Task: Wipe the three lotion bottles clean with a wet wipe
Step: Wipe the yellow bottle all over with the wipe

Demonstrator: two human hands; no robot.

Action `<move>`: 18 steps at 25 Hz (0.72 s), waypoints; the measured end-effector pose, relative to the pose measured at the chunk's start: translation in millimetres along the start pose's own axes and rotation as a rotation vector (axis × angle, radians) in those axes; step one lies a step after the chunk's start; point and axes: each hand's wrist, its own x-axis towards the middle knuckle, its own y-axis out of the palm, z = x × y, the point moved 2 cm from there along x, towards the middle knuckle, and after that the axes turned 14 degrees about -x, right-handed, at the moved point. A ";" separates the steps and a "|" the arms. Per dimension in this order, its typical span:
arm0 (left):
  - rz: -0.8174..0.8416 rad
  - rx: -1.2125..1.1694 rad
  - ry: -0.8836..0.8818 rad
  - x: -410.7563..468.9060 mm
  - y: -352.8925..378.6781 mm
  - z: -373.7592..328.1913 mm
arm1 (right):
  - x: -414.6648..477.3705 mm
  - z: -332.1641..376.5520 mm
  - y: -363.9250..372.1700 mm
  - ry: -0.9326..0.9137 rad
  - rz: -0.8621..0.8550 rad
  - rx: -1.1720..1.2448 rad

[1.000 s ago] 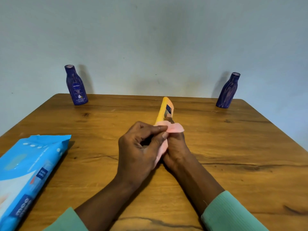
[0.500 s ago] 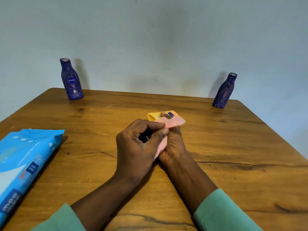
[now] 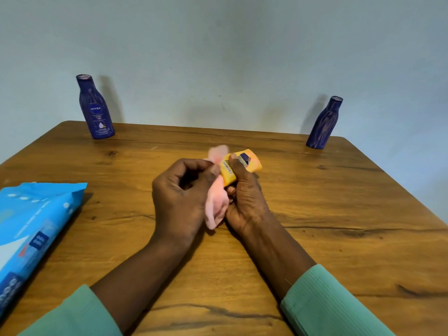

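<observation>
My right hand grips a small yellow lotion bottle above the middle of the wooden table, thumb across its barcode label. My left hand pinches a pink wet wipe against the bottle's left side; the wipe hangs down between both hands. Two dark blue lotion bottles stand upright at the back: one with a white label at the back left, the other at the back right.
A blue pack of wet wipes lies at the left edge of the table. A pale wall rises right behind the table's far edge. Green sleeves cover both forearms near the front edge.
The yellow bottle has tipped from pointing away to lying more crosswise in my right hand, label up. The wipe has shifted from its top to its left side.
</observation>
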 end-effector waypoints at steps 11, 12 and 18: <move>-0.014 -0.049 0.004 10.3 3.4 -0.2 | 9.1 3.3 5.0 -0.067 0.159 -0.032; -0.043 -0.083 -0.013 18.3 1.9 -0.7 | 11.2 5.1 1.8 -0.073 0.176 -0.046; 0.163 0.038 0.012 6.5 -7.3 -8.2 | -0.8 4.8 -4.5 0.056 0.263 -0.061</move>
